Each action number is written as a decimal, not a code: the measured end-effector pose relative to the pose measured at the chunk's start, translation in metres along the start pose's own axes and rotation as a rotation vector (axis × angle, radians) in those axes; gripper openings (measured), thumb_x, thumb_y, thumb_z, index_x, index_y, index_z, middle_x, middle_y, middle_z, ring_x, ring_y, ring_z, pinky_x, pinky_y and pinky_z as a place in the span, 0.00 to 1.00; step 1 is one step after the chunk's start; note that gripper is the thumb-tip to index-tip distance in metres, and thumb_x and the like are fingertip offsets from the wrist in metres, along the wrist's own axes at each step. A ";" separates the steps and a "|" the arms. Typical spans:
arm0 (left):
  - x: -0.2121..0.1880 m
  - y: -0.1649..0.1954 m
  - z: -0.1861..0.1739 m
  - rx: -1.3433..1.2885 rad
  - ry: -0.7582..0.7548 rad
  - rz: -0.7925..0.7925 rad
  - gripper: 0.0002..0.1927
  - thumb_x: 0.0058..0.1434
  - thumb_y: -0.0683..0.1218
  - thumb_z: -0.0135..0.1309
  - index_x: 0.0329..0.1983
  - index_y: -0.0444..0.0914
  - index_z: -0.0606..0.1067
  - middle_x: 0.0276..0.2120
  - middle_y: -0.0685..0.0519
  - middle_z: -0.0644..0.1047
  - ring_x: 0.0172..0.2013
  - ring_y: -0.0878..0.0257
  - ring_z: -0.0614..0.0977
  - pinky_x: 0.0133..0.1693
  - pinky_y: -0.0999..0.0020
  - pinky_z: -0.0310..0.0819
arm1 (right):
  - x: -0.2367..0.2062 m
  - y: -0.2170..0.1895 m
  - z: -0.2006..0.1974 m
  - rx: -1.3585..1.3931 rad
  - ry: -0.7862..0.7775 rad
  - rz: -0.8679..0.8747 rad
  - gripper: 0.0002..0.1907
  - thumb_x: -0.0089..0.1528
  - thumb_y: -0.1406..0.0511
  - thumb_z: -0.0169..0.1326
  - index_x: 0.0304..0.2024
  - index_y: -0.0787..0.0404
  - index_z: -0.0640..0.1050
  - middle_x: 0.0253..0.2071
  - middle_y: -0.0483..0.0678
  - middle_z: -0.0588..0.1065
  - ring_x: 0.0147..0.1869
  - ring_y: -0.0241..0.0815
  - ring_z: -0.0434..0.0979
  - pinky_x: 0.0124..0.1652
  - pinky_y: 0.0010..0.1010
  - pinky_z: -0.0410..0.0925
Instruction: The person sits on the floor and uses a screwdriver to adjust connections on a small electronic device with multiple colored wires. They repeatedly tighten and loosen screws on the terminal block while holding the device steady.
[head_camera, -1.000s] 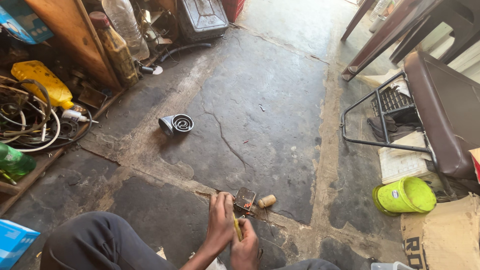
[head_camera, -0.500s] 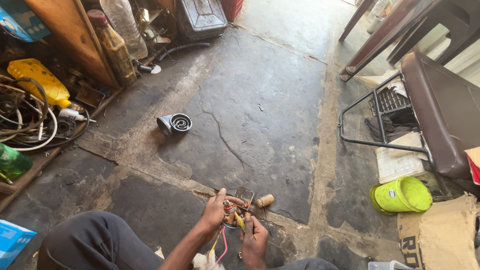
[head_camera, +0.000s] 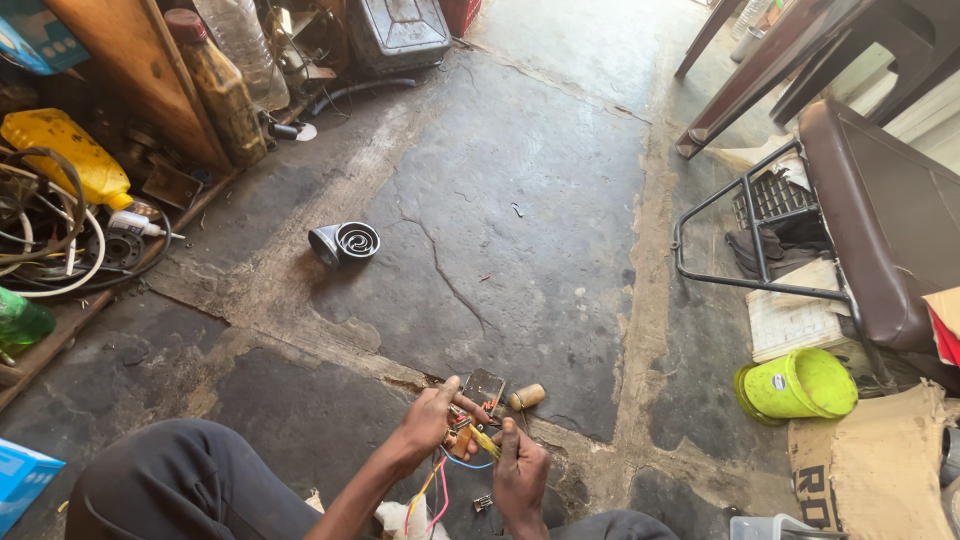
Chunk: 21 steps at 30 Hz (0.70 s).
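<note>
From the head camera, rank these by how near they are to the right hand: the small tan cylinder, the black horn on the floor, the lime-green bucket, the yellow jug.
1. Small tan cylinder, just up and right of the right hand.
2. Black horn, up-left, mid-floor.
3. Lime-green bucket, on its side, far right; too close to the horn to rank firmly.
4. Yellow jug, far upper left among cables.

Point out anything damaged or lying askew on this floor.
A long crack runs through the concrete floor. The lime-green bucket lies tipped on its side by the chair frame.
</note>
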<state>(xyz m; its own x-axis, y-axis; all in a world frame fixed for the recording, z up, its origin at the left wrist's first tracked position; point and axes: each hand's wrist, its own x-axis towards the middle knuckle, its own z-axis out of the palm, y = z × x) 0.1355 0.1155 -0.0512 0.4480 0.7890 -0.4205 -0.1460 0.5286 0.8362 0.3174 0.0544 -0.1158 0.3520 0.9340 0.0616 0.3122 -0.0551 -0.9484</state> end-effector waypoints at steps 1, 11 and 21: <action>-0.003 0.002 0.000 -0.003 -0.030 -0.020 0.43 0.73 0.62 0.24 0.39 0.25 0.82 0.22 0.40 0.81 0.19 0.57 0.83 0.25 0.65 0.81 | 0.004 0.002 -0.003 -0.037 0.011 -0.060 0.28 0.69 0.53 0.48 0.21 0.64 0.80 0.12 0.39 0.70 0.17 0.27 0.67 0.19 0.24 0.59; -0.016 -0.002 0.005 -0.170 -0.162 -0.175 0.44 0.70 0.70 0.31 0.49 0.26 0.78 0.25 0.41 0.80 0.22 0.54 0.83 0.29 0.60 0.81 | 0.012 -0.012 -0.024 -0.107 -0.103 -0.046 0.25 0.68 0.54 0.49 0.22 0.62 0.77 0.13 0.42 0.66 0.17 0.29 0.66 0.20 0.28 0.59; -0.045 0.013 0.016 0.097 -0.288 -0.419 0.53 0.62 0.80 0.30 0.33 0.26 0.81 0.20 0.44 0.79 0.19 0.58 0.82 0.26 0.64 0.79 | 0.007 -0.012 -0.035 0.100 -0.201 -0.085 0.29 0.73 0.56 0.48 0.20 0.64 0.73 0.18 0.39 0.67 0.21 0.27 0.62 0.24 0.25 0.56</action>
<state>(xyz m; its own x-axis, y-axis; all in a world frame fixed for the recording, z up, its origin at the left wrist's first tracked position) 0.1273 0.0817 -0.0156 0.6769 0.3904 -0.6241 0.1745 0.7385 0.6513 0.3468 0.0497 -0.0933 0.1420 0.9859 0.0885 0.2404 0.0524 -0.9693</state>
